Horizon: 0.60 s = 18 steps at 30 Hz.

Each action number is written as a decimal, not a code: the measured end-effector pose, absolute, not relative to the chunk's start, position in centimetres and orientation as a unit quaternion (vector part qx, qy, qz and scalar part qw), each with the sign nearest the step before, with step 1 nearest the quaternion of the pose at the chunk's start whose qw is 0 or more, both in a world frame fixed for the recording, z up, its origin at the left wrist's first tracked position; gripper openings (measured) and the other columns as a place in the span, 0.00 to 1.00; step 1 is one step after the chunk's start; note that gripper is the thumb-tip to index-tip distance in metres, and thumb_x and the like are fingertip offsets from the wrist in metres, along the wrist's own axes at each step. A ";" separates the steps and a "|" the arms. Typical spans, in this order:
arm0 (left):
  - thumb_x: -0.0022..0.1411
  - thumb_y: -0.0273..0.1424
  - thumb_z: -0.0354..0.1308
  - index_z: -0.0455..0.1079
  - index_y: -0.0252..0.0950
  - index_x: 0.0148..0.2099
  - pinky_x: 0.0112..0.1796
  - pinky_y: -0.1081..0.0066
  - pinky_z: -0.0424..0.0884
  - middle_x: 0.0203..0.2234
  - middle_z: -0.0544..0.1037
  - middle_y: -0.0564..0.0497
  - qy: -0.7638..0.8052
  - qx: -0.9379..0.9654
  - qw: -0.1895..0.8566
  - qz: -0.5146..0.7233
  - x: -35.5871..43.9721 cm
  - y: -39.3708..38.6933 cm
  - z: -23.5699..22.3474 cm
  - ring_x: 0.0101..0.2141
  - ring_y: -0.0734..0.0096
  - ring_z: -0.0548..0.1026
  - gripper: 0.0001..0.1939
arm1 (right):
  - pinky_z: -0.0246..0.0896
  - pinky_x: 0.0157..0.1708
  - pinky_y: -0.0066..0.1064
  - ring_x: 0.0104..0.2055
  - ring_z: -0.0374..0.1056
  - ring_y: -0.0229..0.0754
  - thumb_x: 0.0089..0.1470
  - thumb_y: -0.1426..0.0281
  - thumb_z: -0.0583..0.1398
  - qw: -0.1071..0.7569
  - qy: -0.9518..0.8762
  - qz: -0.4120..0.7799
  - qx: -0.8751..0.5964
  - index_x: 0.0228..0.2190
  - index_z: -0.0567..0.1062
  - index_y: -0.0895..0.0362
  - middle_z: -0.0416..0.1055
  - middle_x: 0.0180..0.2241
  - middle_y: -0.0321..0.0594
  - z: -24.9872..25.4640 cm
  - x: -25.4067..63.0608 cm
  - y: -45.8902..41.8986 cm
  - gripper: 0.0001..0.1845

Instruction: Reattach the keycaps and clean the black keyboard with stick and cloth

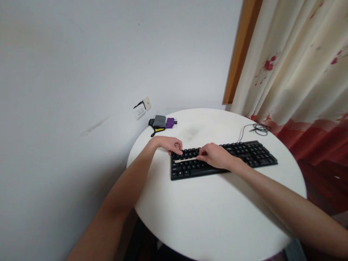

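Observation:
A black keyboard (201, 171) lies on the round white table (217, 206). My right hand (216, 155) is over its middle, closed in a pinch on a thin off-white stick (187, 159). The stick points left, low over the left-hand keys, and its far end looks slightly thicker. Whether that end is a brush or a swab is too small to make out. At the keyboard's upper left corner rests my left hand (172, 144), thumb and fingers loosely apart near the top keys, with nothing seen in it. My right hand covers part of the middle keys.
A coiled cable (260, 129) lies behind the keyboard at right. Near the wall are a folded grey cloth item (159, 121), a purple piece (170, 123) and a small black clip (175, 122). A wall socket (139, 111) is behind; a floral curtain (272, 72) hangs at right.

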<state>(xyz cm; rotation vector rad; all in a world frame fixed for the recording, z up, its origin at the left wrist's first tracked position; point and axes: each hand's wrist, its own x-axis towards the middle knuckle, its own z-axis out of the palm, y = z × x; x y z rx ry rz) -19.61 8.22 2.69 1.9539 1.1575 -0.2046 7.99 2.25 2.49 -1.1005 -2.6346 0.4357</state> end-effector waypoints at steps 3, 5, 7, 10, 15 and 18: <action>0.48 0.54 0.64 0.67 0.37 0.42 0.27 0.72 0.69 0.29 0.74 0.53 0.459 0.778 0.421 -0.079 -19.7 8.3 2.5 0.26 0.70 0.74 0.29 | 0.53 0.28 0.29 0.28 0.67 0.40 0.55 0.61 0.60 0.117 -0.903 0.165 -0.379 0.26 0.78 0.55 0.75 0.27 0.40 3.0 9.2 2.8 0.12; 0.48 0.54 0.64 0.68 0.37 0.42 0.28 0.72 0.69 0.29 0.74 0.53 0.463 0.776 0.421 -0.077 -19.8 8.4 2.3 0.27 0.69 0.74 0.29 | 0.52 0.26 0.29 0.27 0.66 0.39 0.55 0.61 0.60 0.104 -0.901 0.173 -0.385 0.26 0.78 0.55 0.75 0.26 0.40 3.3 10.3 3.3 0.13; 0.47 0.54 0.64 0.68 0.37 0.42 0.28 0.72 0.69 0.29 0.74 0.52 0.467 0.775 0.419 -0.076 -19.8 8.4 2.3 0.27 0.70 0.74 0.29 | 0.52 0.25 0.29 0.26 0.65 0.39 0.54 0.60 0.60 0.090 -0.898 0.179 -0.393 0.25 0.79 0.55 0.74 0.25 0.40 3.6 11.4 3.9 0.14; 0.47 0.55 0.64 0.68 0.37 0.42 0.28 0.73 0.69 0.30 0.74 0.52 0.470 0.775 0.415 -0.079 -19.7 8.3 2.3 0.27 0.70 0.74 0.29 | 0.51 0.25 0.30 0.25 0.63 0.39 0.53 0.58 0.61 0.076 -0.895 0.186 -0.397 0.25 0.79 0.56 0.73 0.23 0.40 3.8 13.1 4.9 0.15; 0.48 0.55 0.64 0.68 0.37 0.42 0.27 0.72 0.69 0.29 0.74 0.53 0.464 0.780 0.413 -0.079 -19.7 8.3 2.4 0.26 0.69 0.74 0.29 | 0.52 0.25 0.30 0.25 0.63 0.39 0.53 0.57 0.60 0.078 -0.893 0.203 -0.393 0.25 0.79 0.56 0.73 0.22 0.38 3.4 14.4 5.8 0.17; 0.48 0.55 0.64 0.67 0.37 0.41 0.28 0.70 0.70 0.29 0.73 0.53 0.457 0.779 0.422 -0.077 -19.8 8.3 2.5 0.26 0.69 0.74 0.29 | 0.52 0.26 0.30 0.25 0.63 0.39 0.53 0.57 0.59 0.087 -0.896 0.209 -0.381 0.24 0.79 0.56 0.72 0.21 0.37 3.3 14.1 5.7 0.17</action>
